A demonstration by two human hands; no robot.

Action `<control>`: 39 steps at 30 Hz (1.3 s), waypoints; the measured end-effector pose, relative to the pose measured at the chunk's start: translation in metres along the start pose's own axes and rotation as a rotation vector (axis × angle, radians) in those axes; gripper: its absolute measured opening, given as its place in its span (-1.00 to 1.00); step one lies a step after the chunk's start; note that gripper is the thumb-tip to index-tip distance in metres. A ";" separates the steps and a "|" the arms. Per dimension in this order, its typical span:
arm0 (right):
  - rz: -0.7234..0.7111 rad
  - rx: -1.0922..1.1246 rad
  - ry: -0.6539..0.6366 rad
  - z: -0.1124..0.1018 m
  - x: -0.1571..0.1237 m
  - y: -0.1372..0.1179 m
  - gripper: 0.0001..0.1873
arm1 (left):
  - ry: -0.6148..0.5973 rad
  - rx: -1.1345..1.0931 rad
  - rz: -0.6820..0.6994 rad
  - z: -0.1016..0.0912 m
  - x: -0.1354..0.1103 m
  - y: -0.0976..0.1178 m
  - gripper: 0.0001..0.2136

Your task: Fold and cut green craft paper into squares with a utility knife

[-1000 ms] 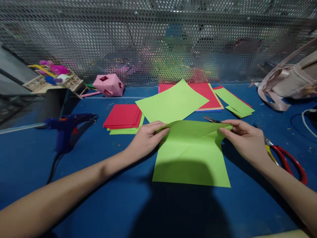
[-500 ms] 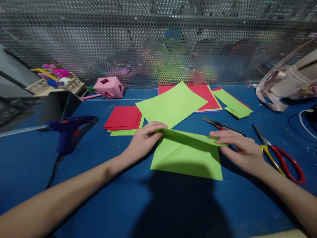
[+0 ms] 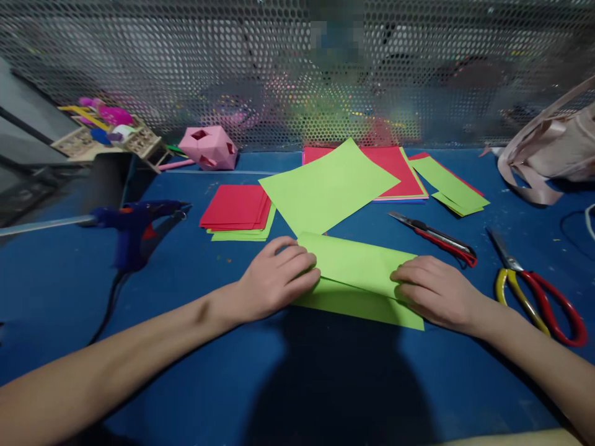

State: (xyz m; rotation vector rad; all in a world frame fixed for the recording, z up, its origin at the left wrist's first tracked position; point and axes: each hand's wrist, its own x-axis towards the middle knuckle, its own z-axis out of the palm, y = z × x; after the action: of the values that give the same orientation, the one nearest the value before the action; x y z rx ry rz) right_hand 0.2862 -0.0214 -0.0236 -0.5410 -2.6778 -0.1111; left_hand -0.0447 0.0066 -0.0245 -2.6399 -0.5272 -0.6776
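Observation:
A light green sheet of paper [image 3: 356,263] lies in front of me with its far part folded over toward me. A strip of its lower layer shows along the near side. At the left end of the flap, my left hand [image 3: 281,279] has its fingers curled onto the paper. My right hand [image 3: 434,291] grips the right end the same way, fingertips on the folded layer; both thumbs are hidden. Just beyond the fold lies another green sheet [image 3: 325,186], turned at an angle and partly over a stack of red and coloured paper [image 3: 388,167].
On the right lie a utility knife [image 3: 437,238] and scissors [image 3: 534,288]. Left are a stack of red squares [image 3: 235,206], a blue glue gun [image 3: 132,232] and a pink paper polyhedron [image 3: 209,148]. Green strips [image 3: 449,183] lie back right, before a perforated metal panel [image 3: 260,68].
The far edge of the green sheet, raised before, has come down toward me and now lies over the lower layer. Both hands have moved nearer with it. The view has shifted slightly.

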 end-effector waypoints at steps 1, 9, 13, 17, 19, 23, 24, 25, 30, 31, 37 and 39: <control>-0.003 0.004 -0.017 -0.001 0.000 -0.001 -0.83 | -0.030 -0.008 -0.003 -0.001 0.001 0.003 -0.73; 0.023 0.070 -0.216 -0.016 0.005 -0.015 -0.76 | -0.257 -0.178 -0.218 -0.008 0.006 0.025 -0.63; 0.061 0.127 -0.267 -0.024 0.007 -0.023 -0.75 | -0.475 -0.224 -0.259 -0.015 0.009 0.028 -0.70; 0.114 0.193 -0.328 -0.029 0.008 -0.026 -0.74 | -0.663 -0.304 -0.369 -0.021 0.010 0.027 -0.77; 0.145 0.211 -0.355 -0.030 0.006 -0.026 -0.76 | -0.666 -0.346 -0.365 -0.022 0.009 0.027 -0.77; 0.173 0.229 -0.391 -0.032 0.003 -0.026 -0.80 | -0.606 -0.352 -0.316 -0.021 0.006 0.028 -0.75; 0.178 0.232 -0.400 -0.032 0.003 -0.026 -0.81 | -0.602 -0.355 -0.308 -0.021 0.006 0.028 -0.75; 0.185 0.235 -0.408 -0.033 0.003 -0.026 -0.81 | -0.599 -0.363 -0.301 -0.022 0.006 0.028 -0.75; 0.203 0.227 -0.413 -0.034 0.004 -0.030 -0.79 | -0.580 -0.443 -0.297 -0.024 0.006 0.026 -0.74; 0.206 0.221 -0.411 -0.034 0.005 -0.030 -0.79 | -0.584 -0.473 -0.299 -0.025 0.006 0.025 -0.75; 0.213 0.226 -0.421 -0.036 0.006 -0.031 -0.79 | -0.595 -0.540 -0.301 -0.027 0.006 0.023 -0.76; 0.224 0.235 -0.426 -0.037 0.006 -0.032 -0.80 | -0.592 -0.517 -0.302 -0.028 0.008 0.024 -0.76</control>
State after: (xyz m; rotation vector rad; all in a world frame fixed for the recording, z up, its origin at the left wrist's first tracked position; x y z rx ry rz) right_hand 0.2823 -0.0543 0.0127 -0.8614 -2.9492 0.4223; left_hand -0.0387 -0.0238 -0.0036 -3.2941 -1.0490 -0.0831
